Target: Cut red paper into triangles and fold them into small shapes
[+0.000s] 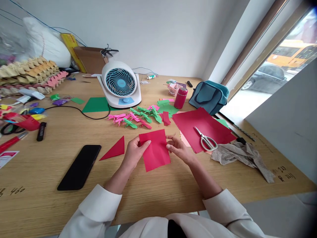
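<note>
A creased red sheet of paper (156,152) is held up above the wooden table, in front of my body. My left hand (135,150) pinches its left edge, thumb on the front face and fingers behind. At its right edge is my right hand (179,148), with thumb and bent fingers closed on the side of the sheet. Just left of my left hand lies a red paper triangle (116,150). Beyond the sheet, several green and pink folded paper figures (132,117) lie in a cluster, with a small red paper piece (166,118) beside them.
White scissors (206,139) rest on larger red sheets (190,124) at right, near a grey cloth (242,157). A black phone (79,167) lies at left. A white fan (121,84), red can (181,98) and blue bag (210,96) stand farther back.
</note>
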